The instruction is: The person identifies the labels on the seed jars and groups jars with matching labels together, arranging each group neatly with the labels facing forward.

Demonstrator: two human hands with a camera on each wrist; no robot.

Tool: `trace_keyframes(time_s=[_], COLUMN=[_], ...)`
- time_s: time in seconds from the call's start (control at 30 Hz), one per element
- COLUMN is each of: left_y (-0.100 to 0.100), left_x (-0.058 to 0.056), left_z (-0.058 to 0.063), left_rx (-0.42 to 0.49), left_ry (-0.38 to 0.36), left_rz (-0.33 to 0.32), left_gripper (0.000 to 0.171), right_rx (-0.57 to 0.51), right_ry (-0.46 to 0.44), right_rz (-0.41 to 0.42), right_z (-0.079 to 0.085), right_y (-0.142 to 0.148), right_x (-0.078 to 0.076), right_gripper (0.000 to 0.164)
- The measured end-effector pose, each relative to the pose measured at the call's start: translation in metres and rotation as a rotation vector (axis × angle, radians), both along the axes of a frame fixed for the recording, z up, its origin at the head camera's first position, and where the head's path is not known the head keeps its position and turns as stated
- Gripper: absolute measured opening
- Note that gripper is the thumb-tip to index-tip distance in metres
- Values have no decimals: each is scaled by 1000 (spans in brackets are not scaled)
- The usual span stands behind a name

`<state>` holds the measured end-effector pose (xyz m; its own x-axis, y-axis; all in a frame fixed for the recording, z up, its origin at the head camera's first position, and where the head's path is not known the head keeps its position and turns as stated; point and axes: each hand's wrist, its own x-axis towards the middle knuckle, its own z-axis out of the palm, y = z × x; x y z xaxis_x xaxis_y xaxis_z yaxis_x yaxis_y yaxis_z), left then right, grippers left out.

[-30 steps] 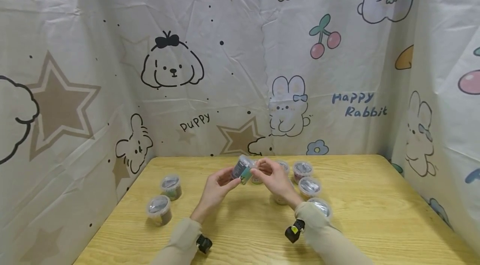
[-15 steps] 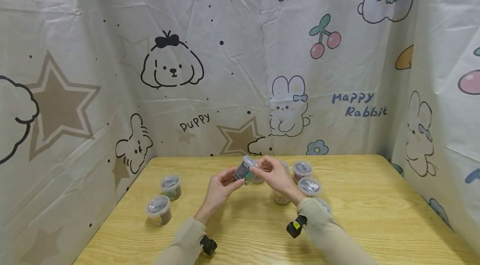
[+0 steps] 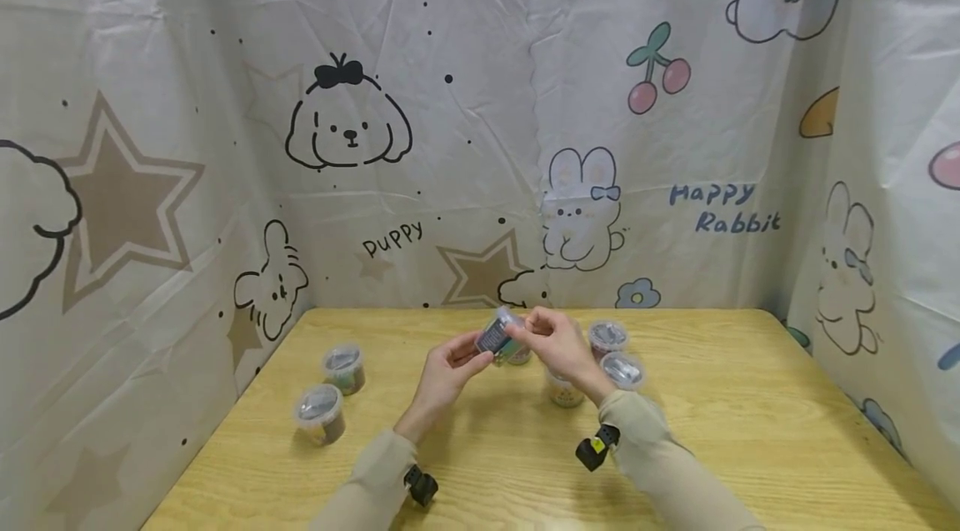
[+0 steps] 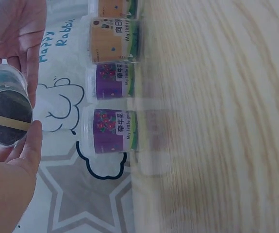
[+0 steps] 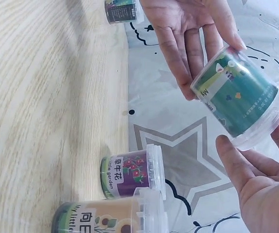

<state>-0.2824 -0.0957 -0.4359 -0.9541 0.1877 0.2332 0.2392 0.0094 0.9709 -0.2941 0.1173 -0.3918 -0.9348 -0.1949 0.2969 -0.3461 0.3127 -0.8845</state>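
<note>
A clear lidded plastic tub (image 3: 495, 337) with a green and dark printed label is held tilted above the table. In the right wrist view the label (image 5: 236, 94) shows its teal side. My left hand (image 3: 444, 377) holds the tub around its base end, thumb on one side and fingers on the other. My right hand (image 3: 558, 348) grips the lid end, with fingertips (image 5: 224, 145) at the clear rim. The left wrist view shows the tub's dark bottom (image 4: 6, 109), crossed by a tan strip.
Two similar tubs, one nearer (image 3: 320, 414) and one farther (image 3: 344, 370), stand at the table's left. Several more stand right of centre, including a purple-labelled one (image 5: 132, 172) and an orange-labelled one (image 5: 105, 216). A patterned cloth (image 3: 420, 139) hangs behind the wooden table (image 3: 480, 473).
Both hands have shifted slightly right with the tub, which has turned so more of its dark text panel faces the head camera. The head view has also shifted a little.
</note>
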Motion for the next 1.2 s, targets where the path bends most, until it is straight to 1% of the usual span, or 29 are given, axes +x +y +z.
trace_keyframes(time_s=[0.13,0.27,0.37,0.47,0.67,0.73,0.87,0.93,1.0,1.07,1.2], left_y=[0,0,1,2,3,4,6,7,7,7,7], left_x=[-1,0,2,3,1,0,0,1,2,4,4], left_z=[3,2,2,3,5,5,5,5,5,5,5], left_rx=[15,37,52,55,50,69,153,192,213,218,221], left_ry=[-1,0,8,15,3,-13,-74,-99,-101,-91,-74], left_rz=[-13,-31,-46,-53,-43,-46,-99,-115,-111,-99,-93], left_gripper=[49,48,50,52,53,51,51,51,53,54,54], right_rx=[-1,57,97,106,92,79,45,31,35,56,90], right_ry=[-44,-113,-121,-116,-85,-78,-85,-97,-103,-108,-107], right_rz=[49,87,93,107,124,126,136,149,167,187,214], right_z=[6,13,15,16,18,18,16,15,16,17,19], right_y=[2,6,9,10,11,11,13,13,13,13,14], right_x=[-1,0,0,0,-3,-3,-1,0,0,-1,-3], right_gripper=[32,30,38,44,45,47,53,56,59,58,50])
